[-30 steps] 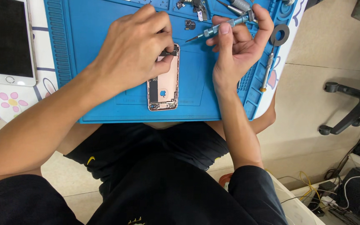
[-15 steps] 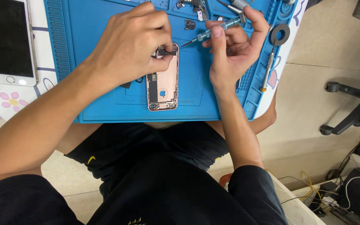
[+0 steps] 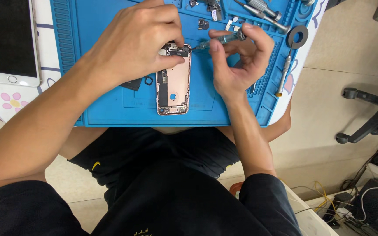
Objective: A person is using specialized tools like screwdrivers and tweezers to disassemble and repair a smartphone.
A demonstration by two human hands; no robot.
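Seen from above, a seated person's lap in black shorts fills the bottom of the frame. Above it lies a blue mat (image 3: 110, 109) on the counter. At the mat's centre sits an opened phone (image 3: 173, 83), rose-gold shell up, its insides bare. The left hand (image 3: 136, 41) curls over the phone's top end, fingertips pressing it down. The right hand (image 3: 237, 61), centre right, pinches a slim screwdriver (image 3: 217, 40), tip touching the phone's upper right corner. The phone looks light, stiff and fragile inside; it is probably best held by its metal edges, clear of the exposed parts. Small screws and parts scatter along the top edge. A white phone (image 3: 8, 41) lies upper left.
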